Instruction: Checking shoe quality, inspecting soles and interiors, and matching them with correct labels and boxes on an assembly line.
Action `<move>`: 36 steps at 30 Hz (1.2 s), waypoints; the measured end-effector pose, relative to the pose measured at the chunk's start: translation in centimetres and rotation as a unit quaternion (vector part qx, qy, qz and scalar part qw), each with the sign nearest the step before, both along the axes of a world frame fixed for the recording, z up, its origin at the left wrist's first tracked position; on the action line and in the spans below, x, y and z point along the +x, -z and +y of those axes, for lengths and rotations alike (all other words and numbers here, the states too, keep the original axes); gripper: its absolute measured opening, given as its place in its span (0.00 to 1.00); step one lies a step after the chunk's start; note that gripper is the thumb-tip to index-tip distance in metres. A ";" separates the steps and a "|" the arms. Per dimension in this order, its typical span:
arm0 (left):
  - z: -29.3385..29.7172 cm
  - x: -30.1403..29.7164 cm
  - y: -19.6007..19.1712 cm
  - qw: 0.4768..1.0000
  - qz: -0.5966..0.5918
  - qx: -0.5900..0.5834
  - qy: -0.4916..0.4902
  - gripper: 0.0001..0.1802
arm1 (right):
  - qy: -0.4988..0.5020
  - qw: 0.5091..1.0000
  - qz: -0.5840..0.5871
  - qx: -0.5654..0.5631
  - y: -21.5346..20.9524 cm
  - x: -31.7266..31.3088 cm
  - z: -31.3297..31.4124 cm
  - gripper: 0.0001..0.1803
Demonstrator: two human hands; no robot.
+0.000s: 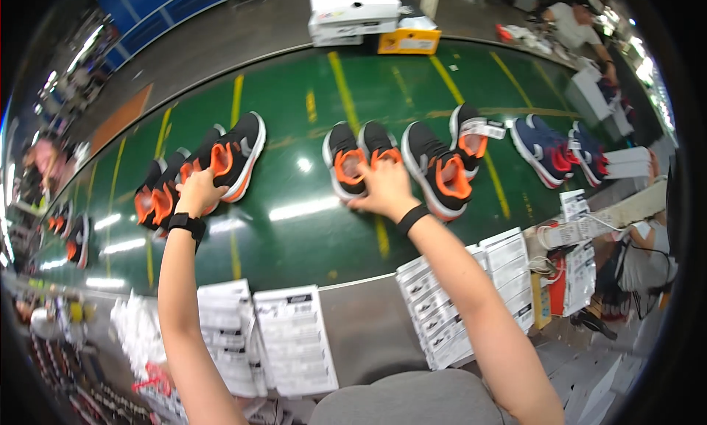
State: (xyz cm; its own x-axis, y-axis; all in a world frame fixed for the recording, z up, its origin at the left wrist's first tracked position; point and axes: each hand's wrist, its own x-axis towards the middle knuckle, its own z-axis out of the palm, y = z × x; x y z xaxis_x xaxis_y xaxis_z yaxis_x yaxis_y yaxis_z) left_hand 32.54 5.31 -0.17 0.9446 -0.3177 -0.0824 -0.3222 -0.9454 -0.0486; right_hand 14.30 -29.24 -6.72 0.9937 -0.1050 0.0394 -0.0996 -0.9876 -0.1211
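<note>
My left hand [197,194] grips the heel end of a black sneaker [241,154] with an orange lining and white sole, in a row on the green belt. Several like sneakers lie close beside it, partly hidden by that hand. Near the middle, a pair of the same sneakers, a left one [339,143] and a right one [377,139], stands with toes pointing away. My right hand [388,188] closes over their heels, fingers at the orange openings and thumb out to the left. Just right of it are another black-and-orange sneaker [425,157] and its tagged neighbour [465,121].
The green conveyor belt [294,237] has yellow lines. Navy sneakers [541,151] sit at the right. White [353,5] and yellow [409,40] boxes stand on the far edge. Printed sheets [296,340] hang along the near edge. A co-worker [578,29] is at far right.
</note>
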 end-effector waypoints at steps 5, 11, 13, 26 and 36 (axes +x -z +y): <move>-0.7 -12.7 -6.7 0.969 0.085 -0.221 0.071 0.28 | -0.037 0.999 -0.004 0.009 0.3 -0.4 -2.5 0.36; -3.2 -29.7 -3.2 0.819 0.179 -0.545 -0.015 0.31 | -0.166 0.980 -0.054 0.092 -9.4 -14.2 8.0 0.36; -4.3 -33.6 -0.7 0.810 0.190 -0.555 -0.007 0.32 | -0.206 0.967 -0.035 0.148 -9.5 -20.1 10.7 0.34; -5.3 -34.1 3.5 0.873 0.011 -0.373 0.314 0.20 | -0.214 0.951 -0.166 0.148 -3.1 -24.1 7.3 0.21; -7.7 -27.5 0.7 0.850 0.129 -0.470 0.199 0.05 | -0.078 0.872 0.005 0.484 -5.6 -15.1 5.8 0.04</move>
State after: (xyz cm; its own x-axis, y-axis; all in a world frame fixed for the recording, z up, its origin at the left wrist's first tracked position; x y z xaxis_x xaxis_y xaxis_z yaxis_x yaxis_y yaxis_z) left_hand 5.01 -2.41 -0.90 0.7353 -0.6485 0.1969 -0.5110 -0.3397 0.7896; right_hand -0.77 -23.45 -1.17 0.9987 0.0518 -0.0026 0.0197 -0.4248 -0.9051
